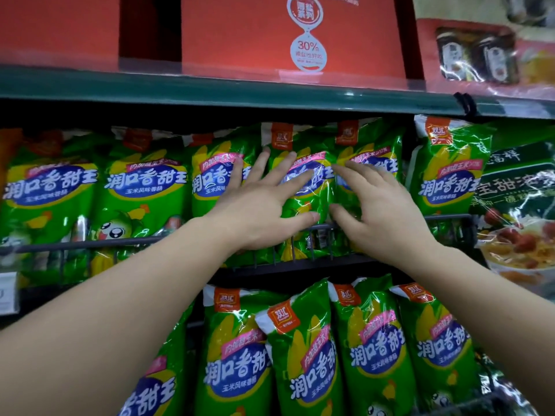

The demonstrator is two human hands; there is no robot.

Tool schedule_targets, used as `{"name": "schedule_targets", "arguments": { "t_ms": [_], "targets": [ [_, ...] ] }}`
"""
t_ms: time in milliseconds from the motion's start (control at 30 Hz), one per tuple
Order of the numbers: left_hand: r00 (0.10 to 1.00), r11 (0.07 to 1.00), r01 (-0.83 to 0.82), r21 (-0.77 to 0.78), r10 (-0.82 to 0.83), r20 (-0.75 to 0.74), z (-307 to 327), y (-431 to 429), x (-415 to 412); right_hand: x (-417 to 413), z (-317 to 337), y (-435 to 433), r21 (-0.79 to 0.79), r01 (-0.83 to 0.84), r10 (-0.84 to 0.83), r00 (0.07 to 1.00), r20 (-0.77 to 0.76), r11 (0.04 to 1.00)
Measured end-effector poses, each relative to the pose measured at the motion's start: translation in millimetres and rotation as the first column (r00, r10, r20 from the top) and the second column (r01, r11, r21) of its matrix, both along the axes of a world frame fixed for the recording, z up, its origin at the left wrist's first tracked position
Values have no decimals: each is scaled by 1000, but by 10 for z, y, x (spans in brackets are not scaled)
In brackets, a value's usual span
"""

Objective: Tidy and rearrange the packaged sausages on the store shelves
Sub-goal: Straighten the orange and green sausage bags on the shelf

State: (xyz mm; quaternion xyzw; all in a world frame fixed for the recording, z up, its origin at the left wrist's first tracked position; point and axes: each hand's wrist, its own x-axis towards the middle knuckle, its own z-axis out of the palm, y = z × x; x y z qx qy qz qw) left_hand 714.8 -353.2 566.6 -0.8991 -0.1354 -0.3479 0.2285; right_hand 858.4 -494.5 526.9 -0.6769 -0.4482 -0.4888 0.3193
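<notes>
**Middle shelf:** six green sausage packs (144, 187) are standing upright in one row behind a black wire rail (90, 242).

**Fourth pack (309, 196), counted from the left:** it is sitting between the two hands, with both hands touching it.

**Left hand (261, 205):** the grip is wide and is holding nothing. The fingers are straight and spread, lying flat across the faces of the third pack (210, 181) and the fourth. The thumb is touching the fourth pack low down, just above the rail.

**Right hand (381, 211):** the grip is wide and is holding nothing, with the fingers only slightly bent. The fingertips are resting where the fourth pack is meeting the fifth pack (375, 145). The thumb is pointing toward the left thumb, near it but apart.

**Sixth pack (444, 175):** it is standing apart from the fifth, with a dark gap showing between them.

**Lower shelf:** five lower packs (234, 364) of the same green kind are leaning upright. The third is overlapping the second.

**Right edge:** one dark green packet (516, 187) is standing just beside the sixth pack.

**Top shelf:**
- Two red cartons (57, 28) are standing here, and the middle one is bearing a white label reading "30%".
- One red window box (429, 55) is showing two dark jars.
</notes>
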Motion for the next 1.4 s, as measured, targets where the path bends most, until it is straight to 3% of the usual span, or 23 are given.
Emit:
{"name": "schedule_targets", "arguments": {
  "t_ms": [100,200,667,967,1167,1400],
  "targets": [
    [1000,999,-19,25,19,-1,-20,1,1,45,-82,-143,195,49,-37,997,-62,980],
    [999,999,-29,34,28,16,-32,-8,-3,111,-128,-277,237,67,-21,981,-193,969],
    [991,998,-39,52,32,129,-65,-50,5,346,-18,-492,123,90,-51,955,-293,988],
    [944,982,-177,59,153,292,-9,-321,301,638,192,-442,94,-57,82,952,-293,994],
    [969,989,-129,67,111,222,66,-451,594,771,365,-498,-16,-159,146,941,-305,987],
    [964,980,-199,-24,200,172,153,-412,641,835,504,-457,-85,-146,108,933,-345,986]
  ]
}}
